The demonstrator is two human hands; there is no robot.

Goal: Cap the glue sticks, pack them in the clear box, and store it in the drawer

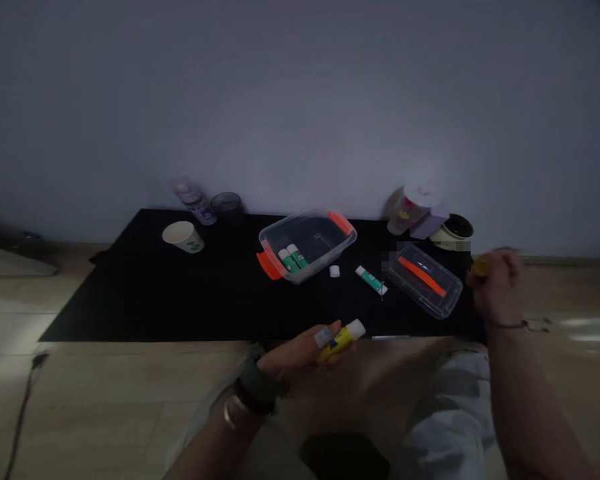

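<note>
My left hand point(300, 357) is low at the middle, fingers closed round a yellow glue stick point(341, 339) with a white end. My right hand point(497, 287) is raised at the right edge of the black mat point(170, 300), closed on a small yellow cap point(481, 267). A clear box with orange latches point(307, 245) holds two green glue sticks point(293, 259). A green glue stick point(371, 280) and a small white cap point(335, 271) lie loose on the mat. The clear lid with an orange stripe point(424, 279) lies by my right hand.
A paper cup point(184, 236), a small bottle point(195, 202) and a dark cup point(227, 205) stand at the mat's back left. A plastic cup point(411, 208) and a tape roll point(453, 233) stand at the back right, against the wall. Wooden floor surrounds the mat.
</note>
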